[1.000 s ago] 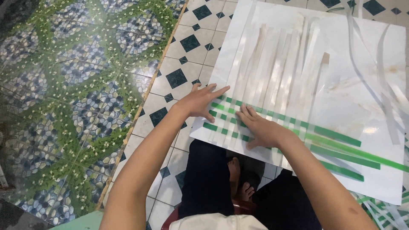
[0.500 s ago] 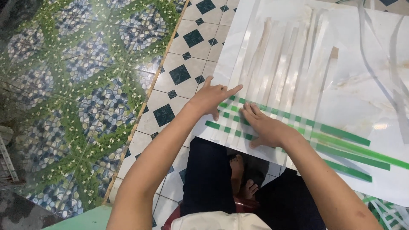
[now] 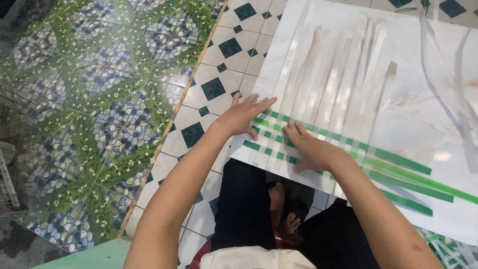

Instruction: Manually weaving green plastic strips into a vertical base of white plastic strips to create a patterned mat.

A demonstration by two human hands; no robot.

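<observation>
My left hand (image 3: 245,115) lies flat with fingers spread on the near left corner of a white marble-patterned board (image 3: 423,114). It presses on woven strips there. My right hand (image 3: 309,147) rests palm down just to its right, fingers on the same weave. Several pale translucent strips (image 3: 338,84) run away from me across the board. Green strips (image 3: 403,162) cross them sideways, woven over and under near my hands and running loose to the right.
The board rests over my knees above a floor of white and dark diamond tiles (image 3: 214,89). To the left lies green and blue patterned flooring (image 3: 89,99). Loose pale strips (image 3: 460,99) curl on the board's far right. My bare foot (image 3: 279,199) shows below.
Both hands have kept their place on the weave, with the left fingers sliding slightly right along the strips. The view has shifted a little.
</observation>
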